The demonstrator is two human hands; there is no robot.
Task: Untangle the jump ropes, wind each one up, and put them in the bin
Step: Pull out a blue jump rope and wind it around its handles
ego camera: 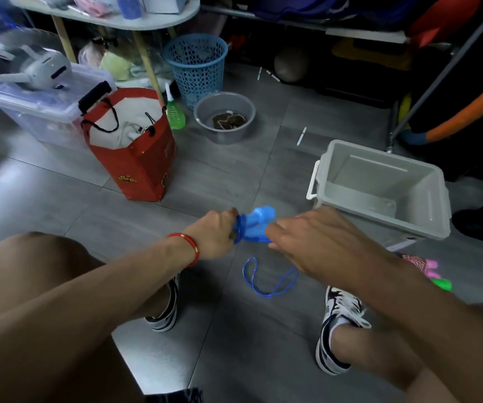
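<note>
My left grip point(214, 232) is curled tight around the blue jump rope point(256, 225), clamping its wound coils beside the handles. My right grip point(316, 239) meets the bundle's other end, fingers loosely bent; I cannot tell if they pinch it. 1 slack loop hangs to the floor point(234, 175) between my 2 shoes. The grey bin point(380, 187) stands just beyond my right grip. A pink-and-green jump rope point(426, 269) lies beside it.

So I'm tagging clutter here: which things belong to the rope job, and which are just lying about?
Job: blue jump rope, pink jump rope, grey bin, left hand, right hand.
Lying about: red bag, blue basket, grey basin, green bottle.
</note>
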